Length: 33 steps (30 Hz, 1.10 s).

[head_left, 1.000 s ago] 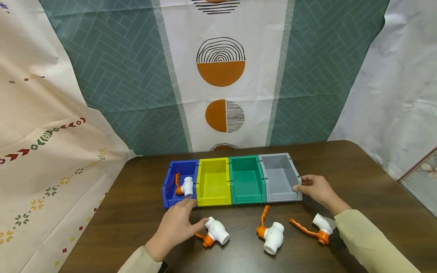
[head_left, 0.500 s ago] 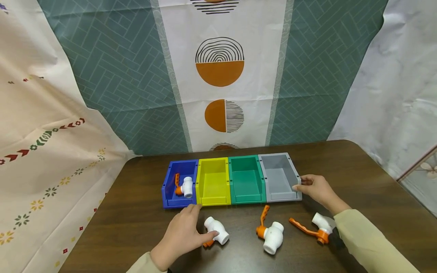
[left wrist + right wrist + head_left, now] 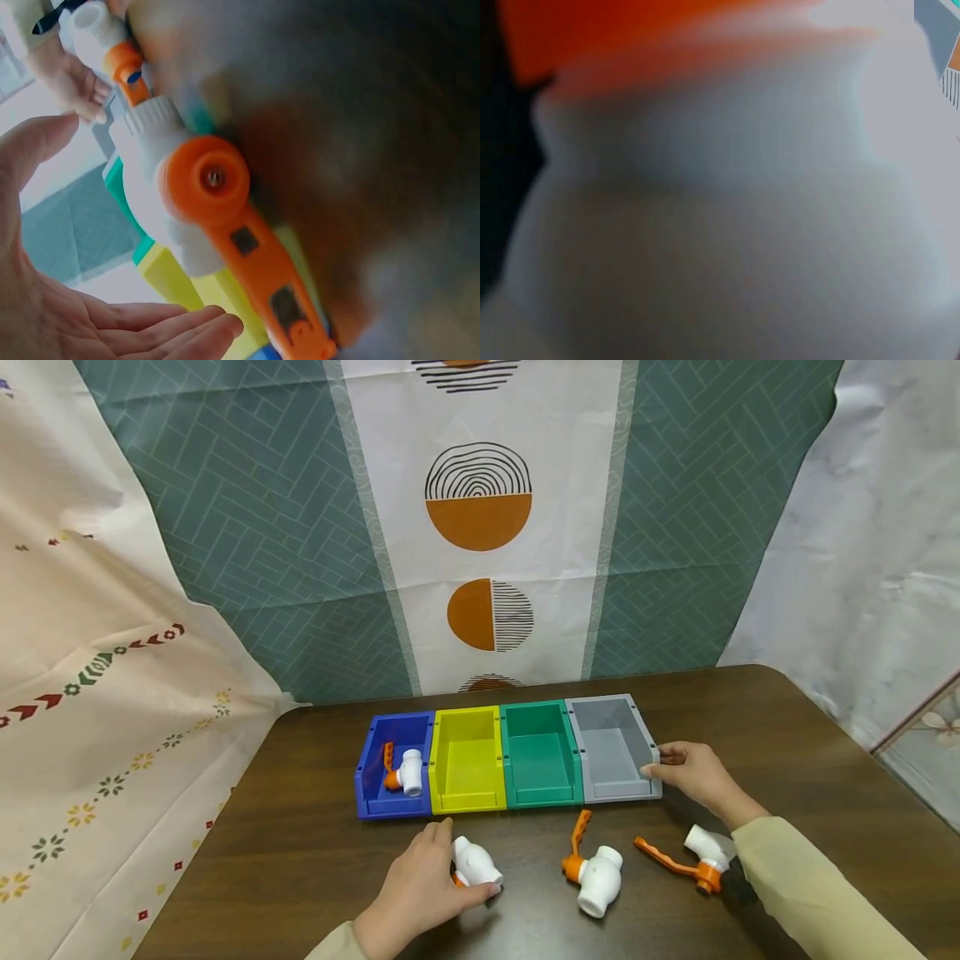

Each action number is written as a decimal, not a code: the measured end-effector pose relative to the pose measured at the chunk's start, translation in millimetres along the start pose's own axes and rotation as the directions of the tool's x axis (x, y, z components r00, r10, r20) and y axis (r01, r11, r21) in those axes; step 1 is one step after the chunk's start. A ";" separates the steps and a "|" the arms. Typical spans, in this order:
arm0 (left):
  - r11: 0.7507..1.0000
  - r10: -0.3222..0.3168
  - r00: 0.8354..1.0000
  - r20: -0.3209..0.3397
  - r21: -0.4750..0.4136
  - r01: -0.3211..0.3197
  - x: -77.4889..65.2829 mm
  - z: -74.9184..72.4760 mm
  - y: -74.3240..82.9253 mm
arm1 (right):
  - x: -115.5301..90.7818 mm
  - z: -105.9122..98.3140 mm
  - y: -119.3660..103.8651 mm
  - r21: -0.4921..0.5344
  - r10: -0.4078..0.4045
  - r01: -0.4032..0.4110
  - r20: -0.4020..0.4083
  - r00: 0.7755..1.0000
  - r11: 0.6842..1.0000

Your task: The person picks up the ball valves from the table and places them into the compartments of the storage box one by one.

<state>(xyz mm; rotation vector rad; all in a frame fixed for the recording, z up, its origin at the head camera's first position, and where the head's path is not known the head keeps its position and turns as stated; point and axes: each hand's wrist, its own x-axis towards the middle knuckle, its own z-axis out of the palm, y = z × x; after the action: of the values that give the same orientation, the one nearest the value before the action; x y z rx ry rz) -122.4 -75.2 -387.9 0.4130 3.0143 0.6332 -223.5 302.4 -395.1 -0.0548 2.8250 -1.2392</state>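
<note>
My left hand (image 3: 422, 885) hovers at the nearest white ball valve (image 3: 476, 862) with an orange handle, its thumb and fingers spread on either side. The left wrist view shows the relaxed fingers below that valve's white body (image 3: 142, 180) and the thumb to its left. At the right end of the row, my right hand (image 3: 697, 777) pinches the side wall of the grey bin (image 3: 624, 792), thumb on the inside and fingers outside. Another ball valve (image 3: 411, 772) lies in the blue bin (image 3: 393, 807). A blurred white valve body (image 3: 720, 247) fills the right wrist view.
Between the blue and grey bins stand a yellow bin (image 3: 468, 802) and a green bin (image 3: 543, 797). Two more ball valves lie on the dark wooden table (image 3: 262, 835): one valve (image 3: 602, 882) at front centre, another valve (image 3: 708, 852) beside the right sleeve. Patterned cloth (image 3: 300, 527) hangs behind.
My left hand has moved right and slightly toward me, from the valve's left end to around it. My right hand keeps its hold on the grey bin.
</note>
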 end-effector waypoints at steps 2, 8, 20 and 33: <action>1.000 0.007 1.000 -0.005 0.004 -0.007 -0.2 3.0 1.3 | -0.3 -0.3 -0.1 0.001 0.003 -0.003 0.001 1.000 1.000; 1.000 -0.001 1.000 0.019 0.005 0.001 0.6 8.1 3.5 | 0.0 -1.0 -0.5 -0.002 0.005 -0.005 0.000 1.000 1.000; 0.998 -0.001 1.000 0.009 -0.067 0.002 0.5 16.5 5.5 | 0.4 0.8 0.6 0.001 -0.002 0.002 0.005 1.000 1.000; 0.996 -0.030 0.999 0.036 -0.077 0.033 3.0 19.2 6.5 | 0.0 -0.6 -0.1 0.005 0.019 -0.019 0.012 1.000 1.000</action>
<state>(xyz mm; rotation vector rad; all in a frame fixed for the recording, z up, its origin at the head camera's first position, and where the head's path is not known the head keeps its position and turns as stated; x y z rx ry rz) -122.0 -61.2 -402.9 0.3688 2.9453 0.7300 -223.6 302.8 -394.6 -0.0351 2.8059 -1.2380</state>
